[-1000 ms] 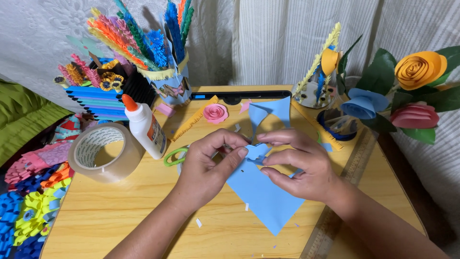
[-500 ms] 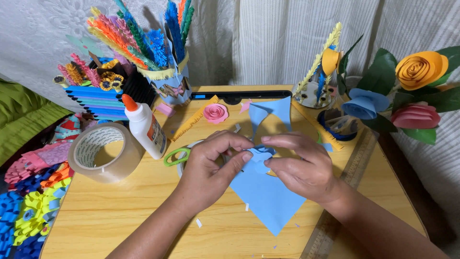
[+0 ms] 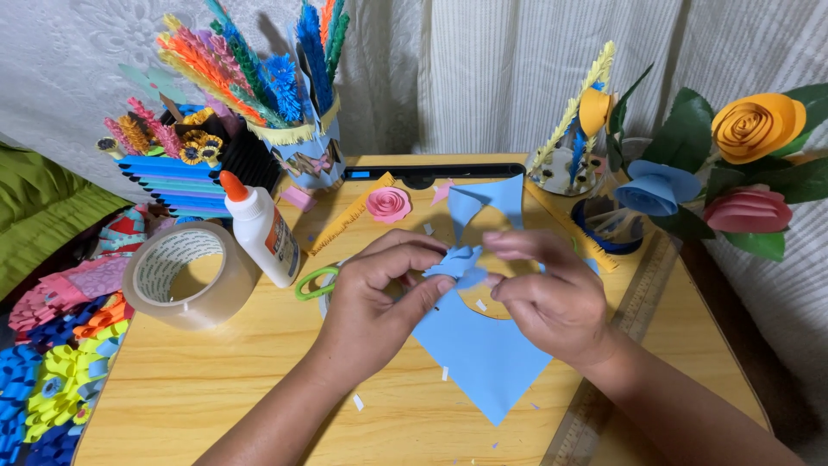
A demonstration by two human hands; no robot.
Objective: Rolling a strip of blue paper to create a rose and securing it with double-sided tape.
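Note:
My left hand [image 3: 375, 298] and my right hand [image 3: 548, 293] meet over the middle of a wooden table [image 3: 216, 380]. Together they pinch a small curled piece of blue paper [image 3: 457, 261] between thumbs and fingertips. Beneath the hands lies a larger blue paper sheet [image 3: 483, 354] with a pointed lower corner. Another cut blue paper piece [image 3: 487, 203] lies just beyond the hands. Green-handled scissors [image 3: 315, 282] poke out from under my left hand.
A white glue bottle with an orange cap [image 3: 259, 229] and a roll of clear tape [image 3: 185, 276] stand at the left. A pink paper rose [image 3: 389, 204], a yellow ruler [image 3: 349, 216], pots of paper crafts [image 3: 293, 112] and paper flowers [image 3: 750, 129] ring the table.
Both hands have shifted slightly up and closer together, and the small blue piece is curled tighter between the fingertips. Nothing else on the table has moved.

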